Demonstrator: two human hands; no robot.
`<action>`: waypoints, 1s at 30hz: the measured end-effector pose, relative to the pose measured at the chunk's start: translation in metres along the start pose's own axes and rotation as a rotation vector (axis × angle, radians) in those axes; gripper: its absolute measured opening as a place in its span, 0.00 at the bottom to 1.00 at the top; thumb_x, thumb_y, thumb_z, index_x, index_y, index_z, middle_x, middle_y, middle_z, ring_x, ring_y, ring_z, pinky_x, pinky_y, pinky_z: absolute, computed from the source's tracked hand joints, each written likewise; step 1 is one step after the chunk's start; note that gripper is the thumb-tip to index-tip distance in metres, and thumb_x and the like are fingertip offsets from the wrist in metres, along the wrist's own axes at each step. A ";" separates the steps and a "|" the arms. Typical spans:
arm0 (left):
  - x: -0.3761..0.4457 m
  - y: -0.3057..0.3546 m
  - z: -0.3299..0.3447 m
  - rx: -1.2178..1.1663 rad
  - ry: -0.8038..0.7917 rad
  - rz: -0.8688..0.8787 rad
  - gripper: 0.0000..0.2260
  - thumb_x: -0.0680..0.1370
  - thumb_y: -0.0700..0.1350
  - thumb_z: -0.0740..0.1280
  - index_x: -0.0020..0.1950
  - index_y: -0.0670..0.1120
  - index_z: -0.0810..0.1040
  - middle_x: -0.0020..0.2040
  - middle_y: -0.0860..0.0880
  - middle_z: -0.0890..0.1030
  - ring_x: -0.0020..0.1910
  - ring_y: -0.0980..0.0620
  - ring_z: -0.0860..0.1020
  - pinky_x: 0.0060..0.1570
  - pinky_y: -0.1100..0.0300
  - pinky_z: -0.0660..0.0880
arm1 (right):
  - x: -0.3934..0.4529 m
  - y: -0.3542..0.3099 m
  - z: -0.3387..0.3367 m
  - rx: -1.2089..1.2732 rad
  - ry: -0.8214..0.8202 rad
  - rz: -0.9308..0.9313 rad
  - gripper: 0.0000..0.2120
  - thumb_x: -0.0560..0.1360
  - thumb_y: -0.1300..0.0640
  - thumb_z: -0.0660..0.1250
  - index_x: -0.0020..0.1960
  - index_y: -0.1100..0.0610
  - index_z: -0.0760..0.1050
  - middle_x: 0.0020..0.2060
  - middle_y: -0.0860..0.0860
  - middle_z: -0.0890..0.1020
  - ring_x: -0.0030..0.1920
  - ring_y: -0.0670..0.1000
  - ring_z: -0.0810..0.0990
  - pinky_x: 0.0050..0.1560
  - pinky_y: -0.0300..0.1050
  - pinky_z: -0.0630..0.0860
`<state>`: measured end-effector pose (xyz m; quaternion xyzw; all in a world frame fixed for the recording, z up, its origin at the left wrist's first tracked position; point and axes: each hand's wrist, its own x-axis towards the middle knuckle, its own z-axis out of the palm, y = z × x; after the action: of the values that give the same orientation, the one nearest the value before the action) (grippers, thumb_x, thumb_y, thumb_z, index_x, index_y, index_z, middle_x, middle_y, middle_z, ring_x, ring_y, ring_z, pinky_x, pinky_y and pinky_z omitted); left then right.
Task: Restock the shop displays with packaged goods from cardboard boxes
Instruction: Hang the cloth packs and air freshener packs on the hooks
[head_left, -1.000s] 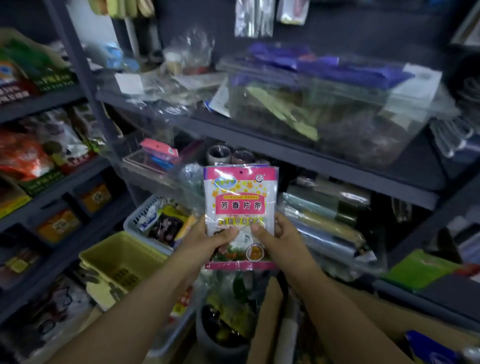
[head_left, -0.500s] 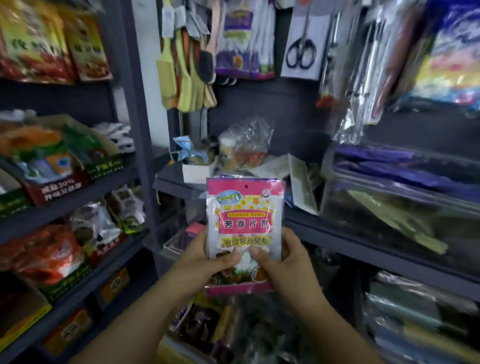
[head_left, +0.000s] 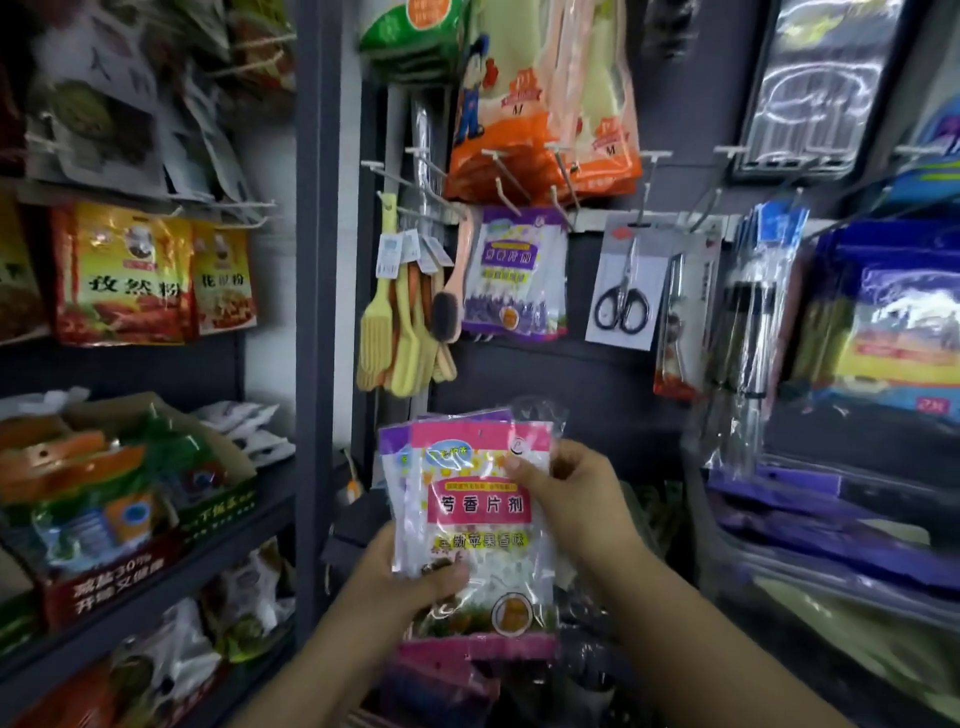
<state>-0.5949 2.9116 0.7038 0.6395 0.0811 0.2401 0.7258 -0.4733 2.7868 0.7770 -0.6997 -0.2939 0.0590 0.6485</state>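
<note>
We hold a small stack of pink sachets (head_left: 478, 525) upright below the purple hanging packet (head_left: 514, 275), left hand (head_left: 400, 587) gripping its lower left edge with thumb across the front, right hand (head_left: 576, 499) pinching the top right corner, scissors card (head_left: 623, 291) further right

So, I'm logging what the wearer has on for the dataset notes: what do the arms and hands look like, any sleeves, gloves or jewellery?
Both forearms are bare as far as the picture shows, with no sleeve edge in view. The left hand and the right hand wear no gloves. No ring, watch or bracelet shows on the parts visible.
</note>
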 end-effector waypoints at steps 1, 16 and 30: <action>0.003 0.004 0.002 -0.011 -0.004 0.003 0.34 0.58 0.53 0.80 0.63 0.51 0.75 0.55 0.49 0.84 0.54 0.50 0.82 0.58 0.50 0.75 | 0.004 -0.002 -0.002 0.025 0.015 -0.002 0.14 0.72 0.57 0.72 0.45 0.68 0.75 0.42 0.61 0.84 0.42 0.57 0.85 0.44 0.54 0.83; 0.043 0.032 0.031 -0.178 0.160 -0.002 0.30 0.56 0.65 0.78 0.57 0.59 0.79 0.57 0.50 0.83 0.59 0.44 0.79 0.64 0.39 0.68 | 0.051 -0.020 -0.042 0.153 -0.008 -0.120 0.05 0.77 0.59 0.66 0.43 0.54 0.79 0.38 0.52 0.86 0.42 0.53 0.85 0.45 0.50 0.81; 0.088 0.070 -0.033 0.011 0.202 0.172 0.07 0.80 0.44 0.62 0.55 0.49 0.78 0.48 0.48 0.85 0.45 0.51 0.84 0.43 0.56 0.80 | 0.096 -0.066 0.001 0.093 0.088 -0.241 0.05 0.79 0.59 0.65 0.46 0.54 0.78 0.40 0.51 0.86 0.42 0.52 0.86 0.49 0.56 0.81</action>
<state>-0.5494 2.9852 0.7825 0.6207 0.0999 0.3640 0.6872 -0.4172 2.8335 0.8679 -0.6305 -0.3442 -0.0366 0.6948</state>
